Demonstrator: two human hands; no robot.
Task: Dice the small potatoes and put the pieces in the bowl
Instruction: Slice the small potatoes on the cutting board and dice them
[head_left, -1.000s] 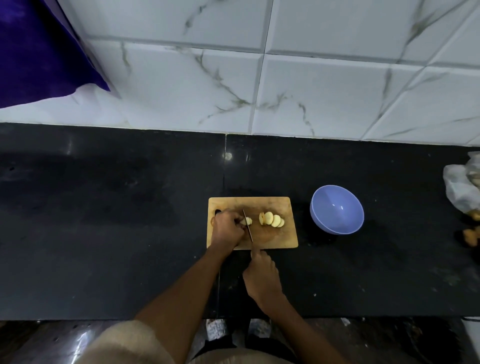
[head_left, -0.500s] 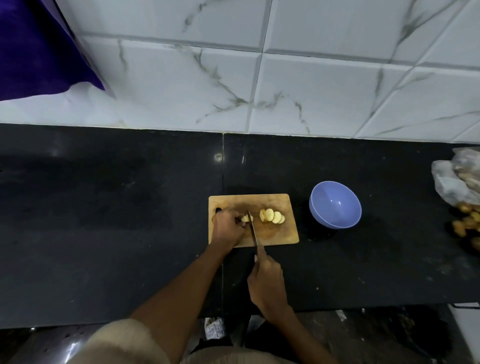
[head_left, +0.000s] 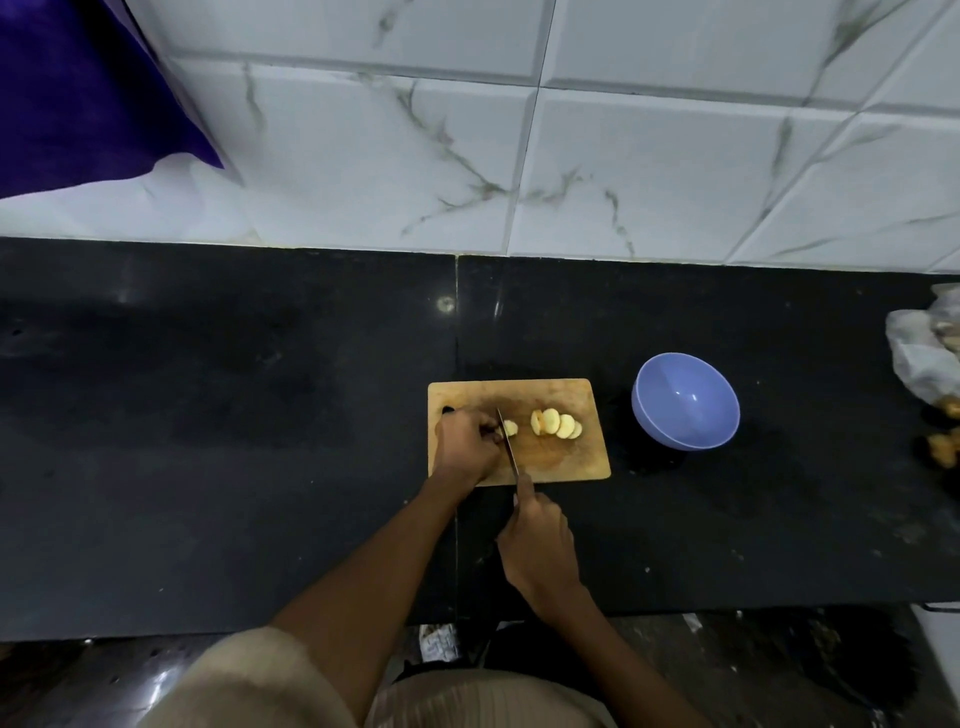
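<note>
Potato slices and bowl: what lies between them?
Head view: right of the potato slices, bare cutting board, then dark counter before the bowl.

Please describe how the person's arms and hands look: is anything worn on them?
Both forearms are bare. The left hand and right hand show no gloves; no rings, watch or bracelets can be made out. A loose beige short sleeve covers the left upper arm. No sleeve shows on the right arm.
</note>
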